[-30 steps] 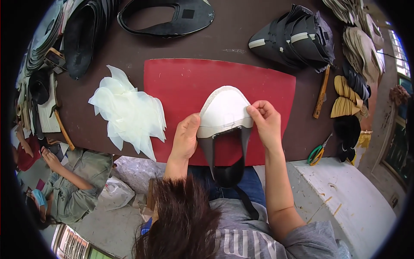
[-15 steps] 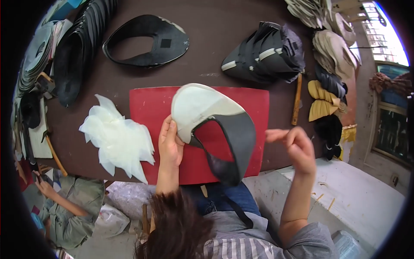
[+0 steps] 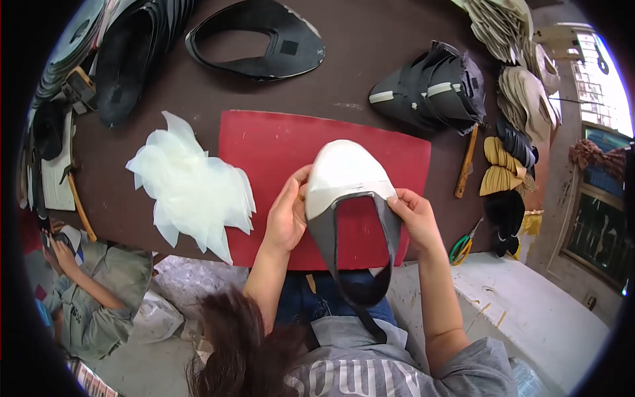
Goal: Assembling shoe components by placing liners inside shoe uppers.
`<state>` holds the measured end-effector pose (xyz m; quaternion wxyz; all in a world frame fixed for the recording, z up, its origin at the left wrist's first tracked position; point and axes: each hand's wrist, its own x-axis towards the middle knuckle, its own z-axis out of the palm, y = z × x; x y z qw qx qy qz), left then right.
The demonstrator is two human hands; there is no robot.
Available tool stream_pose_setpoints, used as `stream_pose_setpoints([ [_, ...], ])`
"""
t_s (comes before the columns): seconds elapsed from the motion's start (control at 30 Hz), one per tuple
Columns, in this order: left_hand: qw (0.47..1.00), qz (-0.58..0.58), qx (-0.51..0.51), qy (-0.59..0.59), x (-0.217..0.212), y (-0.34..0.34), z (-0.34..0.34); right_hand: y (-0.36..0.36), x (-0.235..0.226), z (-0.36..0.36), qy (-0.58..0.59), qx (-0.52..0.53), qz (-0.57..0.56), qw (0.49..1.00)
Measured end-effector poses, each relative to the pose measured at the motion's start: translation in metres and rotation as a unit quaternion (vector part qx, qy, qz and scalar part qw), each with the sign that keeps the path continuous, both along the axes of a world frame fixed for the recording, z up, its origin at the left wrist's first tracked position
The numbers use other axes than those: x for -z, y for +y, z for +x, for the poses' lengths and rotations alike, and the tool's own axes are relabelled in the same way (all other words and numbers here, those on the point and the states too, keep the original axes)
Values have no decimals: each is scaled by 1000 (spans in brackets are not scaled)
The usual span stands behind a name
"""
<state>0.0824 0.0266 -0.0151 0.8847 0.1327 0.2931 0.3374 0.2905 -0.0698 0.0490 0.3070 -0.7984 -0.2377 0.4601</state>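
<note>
Between both hands I hold a shoe upper (image 3: 319,241), black along its sides and heel, with a white piece (image 3: 348,167) covering the toe. My left hand (image 3: 288,210) grips the left edge of the white toe; some of its fingers are hidden behind it. At the right edge, where white meets black, my right hand (image 3: 415,218) pinches the upper with the thumb on top. The upper is tilted over a red mat (image 3: 264,159), its heel hanging past the mat's near edge. Left of the mat lies a fanned pile of thin white sheets (image 3: 188,188).
A black upper (image 3: 291,30) lies flat at the back. Stacked dark uppers (image 3: 423,89) stand back right near a wooden handle (image 3: 467,162). Scissors (image 3: 466,245) lie at the right edge, a hammer (image 3: 81,202) at the left. A person (image 3: 99,291) sits lower left.
My right hand, free before, has come in and taken the upper's right side. The upper has turned toe-away and moved right. The whole view has shifted somewhat.
</note>
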Motion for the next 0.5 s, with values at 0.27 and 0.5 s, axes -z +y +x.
stream_pose_setpoints([
  [0.27, 983, 80, 94, 136, -1, -5, -11, 43, 6, -61, -311, -157, 302, 887],
  [0.5, 968, 119, 122, 186, 3, -14, -14, 48, 21, -38, 87, 71, 164, 980],
])
